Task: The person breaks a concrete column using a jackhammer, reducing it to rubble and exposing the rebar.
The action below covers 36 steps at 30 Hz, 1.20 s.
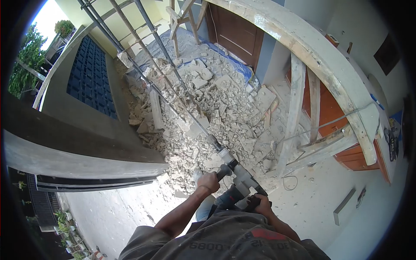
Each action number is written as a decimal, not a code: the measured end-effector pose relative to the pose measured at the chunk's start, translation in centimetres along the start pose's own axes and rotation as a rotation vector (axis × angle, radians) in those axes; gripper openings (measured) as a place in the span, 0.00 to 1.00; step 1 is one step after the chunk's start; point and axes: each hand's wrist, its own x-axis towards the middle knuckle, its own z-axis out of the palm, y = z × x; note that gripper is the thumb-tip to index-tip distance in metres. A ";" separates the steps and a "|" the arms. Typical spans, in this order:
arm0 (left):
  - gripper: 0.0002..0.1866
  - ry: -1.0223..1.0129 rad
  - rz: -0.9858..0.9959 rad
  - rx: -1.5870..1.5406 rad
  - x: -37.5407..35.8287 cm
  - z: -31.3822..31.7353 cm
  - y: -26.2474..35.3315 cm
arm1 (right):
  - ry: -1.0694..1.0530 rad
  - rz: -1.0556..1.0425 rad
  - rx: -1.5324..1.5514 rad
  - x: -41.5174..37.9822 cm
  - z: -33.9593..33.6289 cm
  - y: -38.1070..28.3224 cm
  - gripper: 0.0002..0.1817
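I hold a demolition hammer (pixel 240 177) with both hands, low in the middle of the head view. My left hand (pixel 209 182) is closed around its black side handle. My right hand (pixel 261 203) grips the rear handle behind the grey body. The tool's long chisel bit (pixel 190 117) points away from me into a pile of broken plaster and concrete rubble (pixel 208 108). My arms and a dusty grey shirt fill the bottom of the picture.
Metal scaffold poles (pixel 143 47) cross above the rubble. A grey concrete ledge (pixel 82 147) lies at left. A curved white wooden arch form (pixel 329 69) with braces stands at right, with brown doors (pixel 236 34) behind. A blue tarp (pixel 242 69) edges the pile.
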 end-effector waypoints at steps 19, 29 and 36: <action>0.16 0.029 -0.032 -0.013 2.9 -0.1 0.7 | 0.170 0.251 0.323 4.3 0.2 -3.1 0.06; 0.15 0.029 -0.050 -0.025 4.6 -0.8 1.0 | 0.105 0.276 0.319 7.0 0.6 -4.7 0.05; 0.13 0.083 -0.059 -0.030 4.5 -1.7 0.8 | 0.104 0.278 0.272 7.1 1.9 -5.0 0.05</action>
